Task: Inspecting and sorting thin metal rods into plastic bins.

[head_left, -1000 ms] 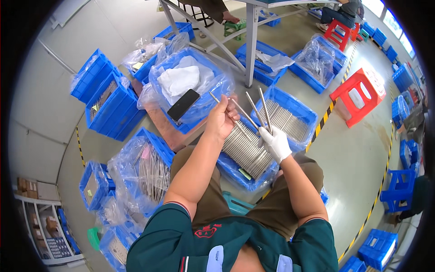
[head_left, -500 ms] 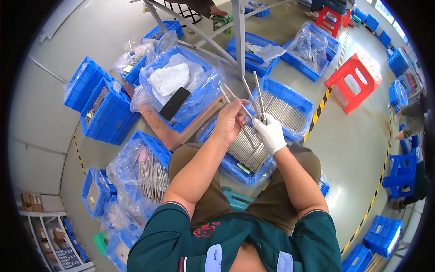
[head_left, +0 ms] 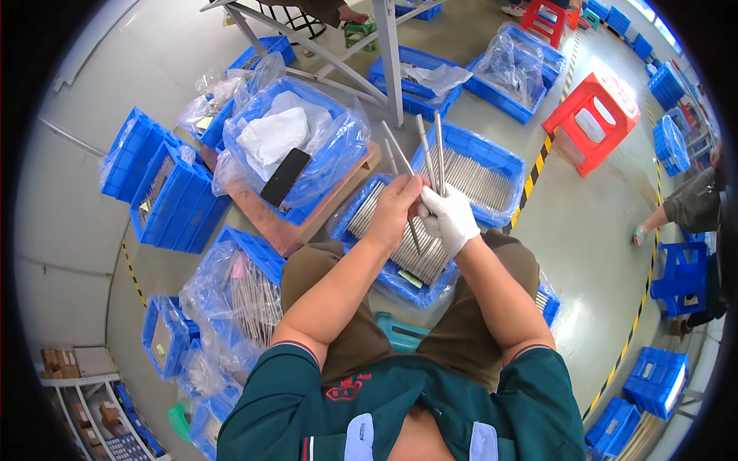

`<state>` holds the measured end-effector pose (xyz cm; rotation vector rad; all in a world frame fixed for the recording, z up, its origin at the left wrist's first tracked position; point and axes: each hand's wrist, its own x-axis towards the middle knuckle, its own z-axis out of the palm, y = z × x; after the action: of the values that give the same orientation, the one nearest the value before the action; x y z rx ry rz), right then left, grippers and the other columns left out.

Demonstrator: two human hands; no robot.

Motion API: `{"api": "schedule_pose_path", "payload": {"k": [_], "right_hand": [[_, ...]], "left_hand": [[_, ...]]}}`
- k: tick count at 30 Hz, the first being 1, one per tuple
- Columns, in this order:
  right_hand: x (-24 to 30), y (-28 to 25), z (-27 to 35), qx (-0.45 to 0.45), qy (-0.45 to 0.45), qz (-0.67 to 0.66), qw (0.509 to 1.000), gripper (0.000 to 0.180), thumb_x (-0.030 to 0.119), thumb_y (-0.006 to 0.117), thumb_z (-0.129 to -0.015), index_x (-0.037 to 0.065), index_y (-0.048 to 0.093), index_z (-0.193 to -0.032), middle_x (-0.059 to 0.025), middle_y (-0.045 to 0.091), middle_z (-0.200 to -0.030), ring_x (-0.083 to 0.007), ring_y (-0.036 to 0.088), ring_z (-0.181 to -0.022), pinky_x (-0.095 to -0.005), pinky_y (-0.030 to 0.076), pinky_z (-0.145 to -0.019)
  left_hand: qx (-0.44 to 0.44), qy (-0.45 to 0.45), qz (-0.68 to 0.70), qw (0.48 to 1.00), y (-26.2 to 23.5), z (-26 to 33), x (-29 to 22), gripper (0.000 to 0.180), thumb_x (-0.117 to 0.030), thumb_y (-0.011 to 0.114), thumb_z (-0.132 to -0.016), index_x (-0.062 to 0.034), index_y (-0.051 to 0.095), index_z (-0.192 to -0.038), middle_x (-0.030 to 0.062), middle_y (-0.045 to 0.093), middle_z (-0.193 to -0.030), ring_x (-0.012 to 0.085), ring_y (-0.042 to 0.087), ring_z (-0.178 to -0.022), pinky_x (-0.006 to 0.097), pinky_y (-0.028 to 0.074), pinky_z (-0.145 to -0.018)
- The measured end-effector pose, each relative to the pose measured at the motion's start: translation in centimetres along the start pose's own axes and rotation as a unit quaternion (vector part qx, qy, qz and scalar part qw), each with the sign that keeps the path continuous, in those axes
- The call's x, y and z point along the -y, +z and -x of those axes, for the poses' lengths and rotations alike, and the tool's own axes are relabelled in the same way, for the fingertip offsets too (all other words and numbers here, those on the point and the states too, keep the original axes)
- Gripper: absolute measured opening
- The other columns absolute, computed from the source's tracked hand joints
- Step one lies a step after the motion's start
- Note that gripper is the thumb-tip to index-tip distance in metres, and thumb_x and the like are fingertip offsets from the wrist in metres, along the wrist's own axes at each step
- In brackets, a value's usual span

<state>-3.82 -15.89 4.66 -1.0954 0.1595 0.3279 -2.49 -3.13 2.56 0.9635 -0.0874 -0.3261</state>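
My bare left hand [head_left: 393, 211] is closed around thin metal rods [head_left: 398, 144] that lean up and to the left. A white glove covers my right hand [head_left: 450, 220], which grips two metal rods [head_left: 424, 140] standing nearly upright. Both hands meet above my lap, with the fingertips close together. Directly below them, a plastic-lined blue crate [head_left: 406, 287] holds a row of metal rods [head_left: 421, 261], partly hidden by my hands. Just beyond my right hand, another blue crate [head_left: 515, 156] contains more rods [head_left: 477, 183] lying side by side.
At the left, a lined blue crate [head_left: 338, 123] carries white cloth [head_left: 273, 137] and a black phone [head_left: 286, 177] on a wooden pallet [head_left: 265, 219]. Bagged long rods [head_left: 254, 296] lie nearer me. A red stool [head_left: 592, 123] stands right; a person's leg [head_left: 665, 215] shows at far right.
My hands have come closer together, and the left hand's rods point differently. The view has shifted slightly. At far right, a person's leg and foot now show more.
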Motion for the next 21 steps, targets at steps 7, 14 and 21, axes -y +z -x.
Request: {"api": "schedule_pose_path", "payload": {"k": [7, 14, 21], "right_hand": [[1.0, -0.6, -1.1, -0.055, -0.054, 0.148, 0.986, 0.022, 0.025, 0.057, -0.089, 0.003, 0.056, -0.086, -0.0019, 0.053, -0.062, -0.0088, 0.046, -0.047, -0.0221, 0.037, -0.044], [3.3, -2.7, -2.0, 0.02, -0.003, -0.012, 1.0, 0.022, 0.028, 0.06, -0.087, 0.006, 0.059, -0.083, 0.0068, 0.036, -0.052, -0.004, 0.028, -0.041, -0.0216, 0.019, -0.038], [2.3, -4.4, -4.9, -0.175, -0.133, 0.037, 0.975, 0.023, 0.028, 0.067, -0.079, 0.007, 0.058, -0.079, -0.0001, 0.049, -0.06, -0.0082, 0.041, -0.049, -0.0239, 0.032, -0.045]], "left_hand": [[-0.034, 0.014, -0.041, 0.998, 0.2, -0.3, -1.0, 0.024, -0.027, 0.048, -0.095, -0.0061, 0.058, -0.091, -0.003, 0.051, -0.068, 0.0039, 0.044, -0.058, 0.019, 0.036, -0.054], [0.135, -0.182, -0.052, 0.973, -0.8, 0.6, -0.3, 0.028, -0.031, 0.05, -0.093, -0.006, 0.055, -0.083, -0.0026, 0.044, -0.063, 0.0056, 0.04, -0.054, 0.019, 0.033, -0.049], [0.141, -0.26, -0.051, 0.954, 0.1, 2.2, 1.1, 0.028, -0.033, 0.053, -0.091, -0.0062, 0.054, -0.083, -0.002, 0.042, -0.066, 0.0074, 0.038, -0.057, 0.021, 0.033, -0.05]]}}
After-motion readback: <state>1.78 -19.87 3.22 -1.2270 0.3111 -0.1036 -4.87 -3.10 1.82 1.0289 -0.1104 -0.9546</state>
